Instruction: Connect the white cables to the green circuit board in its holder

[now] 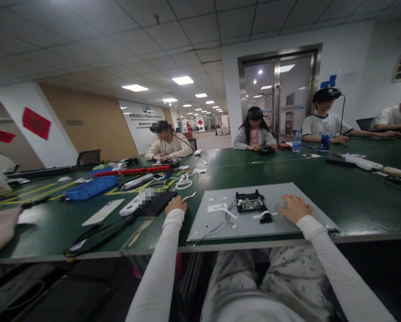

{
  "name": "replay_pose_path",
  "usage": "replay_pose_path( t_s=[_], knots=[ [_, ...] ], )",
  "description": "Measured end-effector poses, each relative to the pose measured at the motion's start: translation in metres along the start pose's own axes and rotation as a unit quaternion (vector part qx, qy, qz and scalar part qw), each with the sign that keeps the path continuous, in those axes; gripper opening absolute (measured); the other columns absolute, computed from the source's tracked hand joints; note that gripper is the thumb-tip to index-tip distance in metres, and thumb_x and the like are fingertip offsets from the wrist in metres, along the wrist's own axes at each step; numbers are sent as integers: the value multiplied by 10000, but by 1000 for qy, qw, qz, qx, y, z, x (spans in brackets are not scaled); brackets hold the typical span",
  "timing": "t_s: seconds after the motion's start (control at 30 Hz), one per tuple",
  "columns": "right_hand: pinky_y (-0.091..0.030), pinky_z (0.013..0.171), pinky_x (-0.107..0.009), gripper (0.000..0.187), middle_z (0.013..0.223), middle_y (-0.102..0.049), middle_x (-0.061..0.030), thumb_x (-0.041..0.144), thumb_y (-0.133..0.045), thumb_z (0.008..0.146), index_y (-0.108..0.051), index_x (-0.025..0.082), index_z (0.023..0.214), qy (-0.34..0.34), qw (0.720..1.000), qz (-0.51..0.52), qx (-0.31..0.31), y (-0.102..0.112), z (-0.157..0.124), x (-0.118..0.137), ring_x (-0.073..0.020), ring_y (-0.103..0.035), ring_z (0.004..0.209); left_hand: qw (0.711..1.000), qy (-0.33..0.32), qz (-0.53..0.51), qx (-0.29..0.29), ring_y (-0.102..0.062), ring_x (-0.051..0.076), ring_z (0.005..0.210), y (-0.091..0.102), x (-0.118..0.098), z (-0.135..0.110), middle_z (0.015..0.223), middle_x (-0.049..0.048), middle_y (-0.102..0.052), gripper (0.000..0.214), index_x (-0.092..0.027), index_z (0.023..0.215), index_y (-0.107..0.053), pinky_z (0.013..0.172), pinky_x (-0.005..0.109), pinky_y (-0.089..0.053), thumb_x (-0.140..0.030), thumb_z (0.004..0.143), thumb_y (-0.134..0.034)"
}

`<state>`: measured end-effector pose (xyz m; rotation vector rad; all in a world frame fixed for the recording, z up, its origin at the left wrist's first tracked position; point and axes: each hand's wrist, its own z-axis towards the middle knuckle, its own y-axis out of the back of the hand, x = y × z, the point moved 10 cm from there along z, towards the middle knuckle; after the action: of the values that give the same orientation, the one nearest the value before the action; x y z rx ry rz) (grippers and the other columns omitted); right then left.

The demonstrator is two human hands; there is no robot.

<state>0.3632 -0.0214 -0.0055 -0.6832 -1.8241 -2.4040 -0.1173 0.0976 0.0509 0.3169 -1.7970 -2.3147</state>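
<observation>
In front of me a flat grey panel point(281, 197) lies on the green table. Near its middle sits a black frame with a green circuit board point(250, 203). Below that board is a small black piece point(265, 218) with a strip of white tape across it. Thin cables point(214, 229) run from the board toward the panel's front left corner. My right hand point(296, 208) is spread over the panel's right part, holding nothing. Left of the panel, my left hand point(176, 205) is closed, with a white strip point(189, 196) sticking out of its fingers.
Left of my left hand lie a dark pouch point(162, 202), a white phone point(103, 212) and black cables point(100, 241). Farther off are a blue tray point(91, 188), a roll of white tape point(183, 182) and a red power strip point(133, 171). Several people sit around the table; bottles point(297, 141) stand opposite.
</observation>
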Motion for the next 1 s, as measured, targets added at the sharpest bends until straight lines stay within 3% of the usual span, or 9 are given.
replay_pose_path(
  t_s=[0.2,0.3,0.5,0.73,0.87,1.0],
  knots=[
    [-175,786,-655,513,1190,-396,-153,537,-386,707,-471,261,1131,-114,992,-47,14,-1,15,-72,-352,-319,1108,1000,-16,-6,-1,-505,231,1004,-7,7,8,1110,80,-549,336,-217,1070,-518,765,297,-403,-326,754,-486],
    [-131,771,-682,535,1167,-404,-174,572,-301,734,-497,233,1098,-132,989,-60,20,-5,18,-88,-361,-325,1092,999,-36,-5,-2,-518,213,984,-3,2,9,1083,47,-572,287,-245,1030,-548,750,279,-402,-295,754,-484],
    [-162,797,-645,470,1127,-425,-144,495,-286,785,-438,261,1164,-78,993,-90,23,-15,23,-75,-316,-361,1065,999,-51,7,-10,-520,214,976,4,-7,5,1069,44,-580,272,-246,1005,-573,763,293,-393,-251,761,-454],
    [-198,809,-591,482,1112,-422,-140,538,-252,787,-434,303,1167,-51,989,-139,30,-21,21,-67,-307,-380,1047,998,-63,1,-32,-522,220,978,1,-5,11,1061,50,-588,273,-256,968,-596,786,328,-391,-218,792,-390],
    [-196,830,-561,499,1109,-423,-143,548,-232,788,-421,308,1183,-36,987,-154,26,-21,17,-60,-312,-383,1054,995,-70,-35,-54,-539,223,939,6,-7,11,1030,44,-601,243,-245,933,-607,766,320,-404,-234,774,-424],
    [-205,837,-538,517,1100,-432,-144,564,-233,783,-413,307,1194,-23,986,-161,27,-21,10,-50,-318,-389,1052,986,-92,-104,-87,-548,192,903,19,-21,11,1001,31,-613,231,-231,932,-606,770,279,-404,-216,759,-454]
  ],
)
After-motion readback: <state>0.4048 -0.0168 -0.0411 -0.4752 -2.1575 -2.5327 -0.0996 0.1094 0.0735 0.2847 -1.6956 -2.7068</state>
